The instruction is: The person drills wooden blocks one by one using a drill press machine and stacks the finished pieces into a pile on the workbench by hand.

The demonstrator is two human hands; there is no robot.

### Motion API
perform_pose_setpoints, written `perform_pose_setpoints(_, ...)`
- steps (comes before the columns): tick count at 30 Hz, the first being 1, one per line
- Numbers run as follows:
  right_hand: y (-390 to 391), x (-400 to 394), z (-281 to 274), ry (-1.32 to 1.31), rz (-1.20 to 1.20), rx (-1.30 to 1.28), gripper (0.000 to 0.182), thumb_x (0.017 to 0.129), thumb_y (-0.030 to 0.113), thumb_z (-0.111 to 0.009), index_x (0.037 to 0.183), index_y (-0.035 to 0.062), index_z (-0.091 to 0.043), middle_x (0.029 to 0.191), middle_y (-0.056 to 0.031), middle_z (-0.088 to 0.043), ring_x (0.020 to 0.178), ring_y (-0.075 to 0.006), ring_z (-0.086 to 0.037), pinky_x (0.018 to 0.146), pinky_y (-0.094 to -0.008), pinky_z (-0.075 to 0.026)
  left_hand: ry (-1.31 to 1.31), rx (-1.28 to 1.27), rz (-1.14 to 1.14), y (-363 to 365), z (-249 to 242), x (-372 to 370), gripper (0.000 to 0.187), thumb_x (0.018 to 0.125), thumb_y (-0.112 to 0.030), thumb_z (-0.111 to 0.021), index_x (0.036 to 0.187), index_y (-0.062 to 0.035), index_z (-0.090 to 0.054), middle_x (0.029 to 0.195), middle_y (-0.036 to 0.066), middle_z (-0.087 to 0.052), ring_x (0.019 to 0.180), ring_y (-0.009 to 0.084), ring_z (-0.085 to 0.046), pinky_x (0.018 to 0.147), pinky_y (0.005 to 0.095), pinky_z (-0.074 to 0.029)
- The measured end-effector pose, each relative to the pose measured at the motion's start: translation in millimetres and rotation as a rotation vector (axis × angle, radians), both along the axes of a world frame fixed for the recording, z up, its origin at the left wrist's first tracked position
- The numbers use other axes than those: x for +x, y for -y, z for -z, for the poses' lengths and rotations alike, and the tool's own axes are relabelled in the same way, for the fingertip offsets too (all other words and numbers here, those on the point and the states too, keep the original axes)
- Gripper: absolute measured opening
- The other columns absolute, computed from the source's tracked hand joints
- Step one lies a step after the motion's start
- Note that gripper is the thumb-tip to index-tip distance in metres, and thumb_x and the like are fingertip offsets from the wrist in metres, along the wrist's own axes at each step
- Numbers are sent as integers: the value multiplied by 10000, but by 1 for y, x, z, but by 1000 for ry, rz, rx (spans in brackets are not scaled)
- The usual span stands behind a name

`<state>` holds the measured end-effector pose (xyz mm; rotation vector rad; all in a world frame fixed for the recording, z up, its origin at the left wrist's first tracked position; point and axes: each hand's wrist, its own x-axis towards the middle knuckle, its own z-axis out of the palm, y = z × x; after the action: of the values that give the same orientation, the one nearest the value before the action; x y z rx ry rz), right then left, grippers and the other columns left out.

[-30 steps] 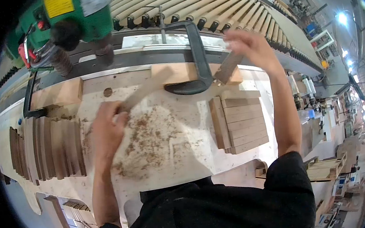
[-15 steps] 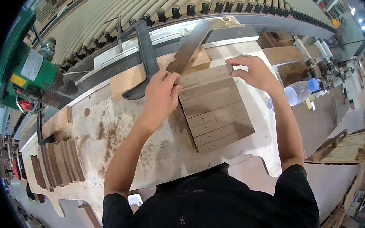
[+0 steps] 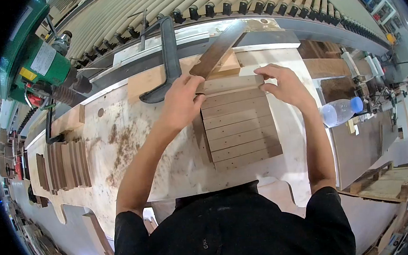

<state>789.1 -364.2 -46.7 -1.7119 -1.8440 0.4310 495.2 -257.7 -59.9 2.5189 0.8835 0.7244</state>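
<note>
A pale wooden strip [image 3: 233, 83] lies crosswise at the far end of a row of brown wooden strips [image 3: 243, 129] with small dark dots near their ends. My left hand [image 3: 182, 101] pinches the strip's left end between thumb and fingers. At its right end, my right hand [image 3: 285, 87] grips it the same way. The row lies flat side by side on the white bench, with a darker wooden edge [image 3: 201, 140] along its left side. Just beyond my left hand, a flat tapered blade-like piece [image 3: 219, 48] slants away over a light wooden block.
A black clamp [image 3: 170, 57] stands left of the blade-like piece. Several brown strips [image 3: 64, 166] stand at the bench's left, near a green machine [image 3: 38, 59]. A water bottle [image 3: 341, 111] lies right of my forearm. Rollers [image 3: 212, 3] run behind the bench [image 3: 133, 148].
The whole view has shifted and turned slightly. Both hands remain at the ends of the far strip, and the right thumb and fingers sit closer around its end.
</note>
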Motion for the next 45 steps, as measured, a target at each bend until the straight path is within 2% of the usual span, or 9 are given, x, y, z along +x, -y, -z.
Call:
perform_pose_setpoints(8,0,0,7,-74,4,6,443,751,9,-723,1186,59,-660,996,-127,-682,885,-260,-660,810,-356,-514,-63,14,-7,2,3,2,378,816,-78,-697,1179,-95,-595,1114,172,-618,1027,391,-598,881,435,-492)
perform_pose_setpoints(11,2,0,6,-55,37,-32,449,786,27,-723,1227,34,-641,1068,-149,-693,964,-268,-673,862,-343,-521,-9,-34,-9,7,-1,1,426,820,-103,-700,1226,-59,-579,1154,201,-604,1070,408,-576,923,452,-474)
perform_pose_setpoints(17,19,3,29,-391,174,-24,448,912,144,-675,1289,-72,-566,1202,-204,-671,1060,-257,-674,922,-343,-525,104,-89,-130,37,15,-28,438,852,-131,-659,1230,70,-568,1226,259,-570,1173,419,-516,1020,461,-399)
perform_pose_setpoints(24,23,-11,23,-399,237,-108,397,970,229,-608,1188,-103,-629,954,-146,-726,919,-157,-651,835,-290,-503,135,-76,-83,42,21,-20,361,865,-92,-574,1182,82,-578,1203,245,-554,1123,412,-498,989,463,-399)
perform_pose_setpoints(30,22,-11,25,-399,201,-103,415,976,235,-593,1197,-116,-609,909,-117,-714,838,-139,-611,796,-291,-490,135,-128,-103,46,21,-16,379,865,-94,-564,1208,65,-566,1220,254,-544,1133,420,-486,995,475,-398)
perform_pose_setpoints(33,24,-14,16,-259,226,-129,411,973,223,-580,1217,-107,-604,947,-129,-719,902,-155,-631,838,-302,-497,50,-159,-143,45,29,-12,370,891,-129,-549,1212,54,-559,1275,274,-518,1202,438,-466,1036,501,-369)
perform_pose_setpoints(38,28,-9,25,-431,276,-147,435,1009,254,-549,1274,-87,-598,1172,-157,-679,1060,-196,-641,910,-343,-526,70,-87,-226,49,35,-16,380,874,-189,-578,1185,28,-555,1244,281,-533,1169,449,-491,1007,519,-402)
perform_pose_setpoints(42,37,17,32,-492,288,-127,500,1021,292,-549,1404,-27,-502,1386,-154,-562,1243,-260,-564,1007,-353,-458,109,-182,-288,33,21,-88,403,868,-204,-613,1215,-4,-573,1209,232,-585,1121,428,-534,995,517,-414)
perform_pose_setpoints(45,40,22,19,-436,360,-110,521,1015,322,-569,1412,-9,-503,1401,-162,-554,1266,-264,-551,1029,-376,-445,-1,35,-692,15,33,-182,394,873,-224,-624,1218,-34,-611,1207,205,-611,1101,410,-560,993,504,-423)
